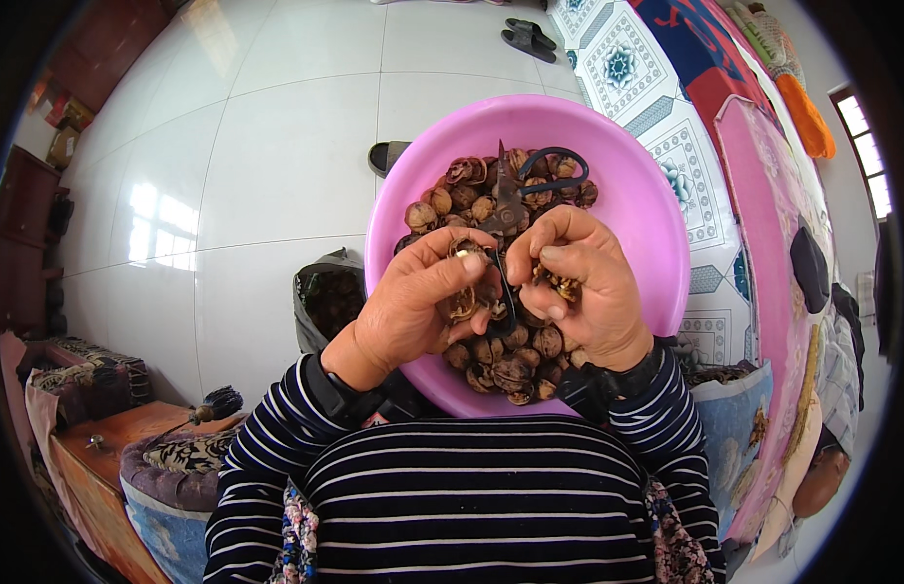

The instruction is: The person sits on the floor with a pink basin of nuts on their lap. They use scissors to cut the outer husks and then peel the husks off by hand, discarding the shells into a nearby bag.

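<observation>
My left hand (423, 292) grips a cracked walnut shell (463, 303), with a pale bit showing near the thumb tip. Curled fingers of my right hand (587, 281) hold walnut kernel pieces (558, 283) against the palm. Both hands are above a pink plastic basin (642, 219), close together but apart. Many whole and broken walnuts (512, 372) lie in the basin. A pair of scissors (507, 201) with dark handles rests open on the walnuts, blade tip pointing away from me; my left hand partly covers its lower handle.
Left of the basin stands a dark plastic bag (328, 299) with dark contents. One slipper (386, 157) pokes out behind the basin, and a pair of slippers (530, 40) lies farther off on the tiled floor (291, 160). To the right runs a bed edge with pink cloth (777, 241).
</observation>
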`<state>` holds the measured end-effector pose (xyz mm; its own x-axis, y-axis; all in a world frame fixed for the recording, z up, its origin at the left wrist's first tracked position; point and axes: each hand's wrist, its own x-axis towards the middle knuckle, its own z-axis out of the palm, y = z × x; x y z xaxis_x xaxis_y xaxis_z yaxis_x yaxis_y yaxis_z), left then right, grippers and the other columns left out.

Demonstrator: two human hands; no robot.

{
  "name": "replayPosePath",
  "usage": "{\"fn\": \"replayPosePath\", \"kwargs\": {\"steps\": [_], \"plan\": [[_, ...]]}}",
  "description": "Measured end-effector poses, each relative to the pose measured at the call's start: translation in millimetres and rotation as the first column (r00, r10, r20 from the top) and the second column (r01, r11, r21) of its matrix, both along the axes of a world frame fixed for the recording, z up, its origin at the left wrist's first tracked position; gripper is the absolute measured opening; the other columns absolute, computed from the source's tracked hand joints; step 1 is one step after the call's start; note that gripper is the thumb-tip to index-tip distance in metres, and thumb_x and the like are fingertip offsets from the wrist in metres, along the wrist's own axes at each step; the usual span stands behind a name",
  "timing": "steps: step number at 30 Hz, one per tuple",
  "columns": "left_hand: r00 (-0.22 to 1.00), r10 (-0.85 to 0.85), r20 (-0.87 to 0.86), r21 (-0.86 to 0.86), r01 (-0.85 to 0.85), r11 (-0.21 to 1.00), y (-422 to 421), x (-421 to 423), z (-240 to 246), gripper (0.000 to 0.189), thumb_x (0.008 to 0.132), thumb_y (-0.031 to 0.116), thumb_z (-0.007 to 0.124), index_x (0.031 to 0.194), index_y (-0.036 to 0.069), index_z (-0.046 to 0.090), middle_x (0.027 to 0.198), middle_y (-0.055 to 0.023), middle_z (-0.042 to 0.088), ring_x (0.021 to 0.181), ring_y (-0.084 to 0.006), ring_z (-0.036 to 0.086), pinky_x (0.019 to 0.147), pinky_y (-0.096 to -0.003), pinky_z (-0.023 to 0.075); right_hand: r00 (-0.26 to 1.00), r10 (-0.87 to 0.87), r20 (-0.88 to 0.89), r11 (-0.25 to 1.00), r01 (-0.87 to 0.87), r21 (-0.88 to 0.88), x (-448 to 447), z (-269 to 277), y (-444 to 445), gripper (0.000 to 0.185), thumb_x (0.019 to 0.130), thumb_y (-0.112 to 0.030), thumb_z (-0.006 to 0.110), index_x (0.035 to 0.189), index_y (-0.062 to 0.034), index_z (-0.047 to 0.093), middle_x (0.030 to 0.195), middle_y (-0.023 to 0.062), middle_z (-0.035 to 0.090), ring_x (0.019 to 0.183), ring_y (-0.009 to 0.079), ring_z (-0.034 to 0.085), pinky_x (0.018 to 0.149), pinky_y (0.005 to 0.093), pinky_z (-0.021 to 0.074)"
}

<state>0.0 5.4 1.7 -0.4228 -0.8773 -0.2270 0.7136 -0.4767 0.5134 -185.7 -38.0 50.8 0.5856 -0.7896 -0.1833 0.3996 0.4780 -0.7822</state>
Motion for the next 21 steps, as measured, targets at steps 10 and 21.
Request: {"fn": "replayPosePath", "kwargs": {"steps": [10, 21], "plan": [[0.977, -0.032, 0.213, -0.073, 0.049, 0.996, 1.2, -2.1, 4.8, 0.031, 0.088, 0.000, 0.060, 0.117, 0.005, 0.051, 0.084, -0.0027, 0.059, 0.060, -0.0107, 0.057, 0.051, -0.0206, 0.0458, 0.770, -0.302, -0.562, 0.703, -0.218, -0.677, 8.5, -3.2, 4.8, 0.012, 0.081, -0.004, 0.068, 0.091, 0.0027, 0.066, 0.081, 0.0093, 0.068, 0.070, 0.0128, 0.062, 0.064, 0.0252, 0.0502], [0.749, 0.176, 0.639, -0.341, 0.070, 0.938, 8.3, -16.8, -10.0, 0.031, 0.090, 0.002, 0.059, 0.119, 0.001, 0.049, 0.085, -0.0010, 0.057, 0.061, -0.0047, 0.050, 0.052, -0.0196, 0.0430, 0.654, -0.362, -0.664, 0.582, -0.398, -0.709, 11.3, -16.3, 5.4, 0.013, 0.080, -0.011, 0.067, 0.083, 0.0014, 0.064, 0.075, 0.0159, 0.062, 0.065, 0.0290, 0.062, 0.060, 0.0352, 0.0493]]}}
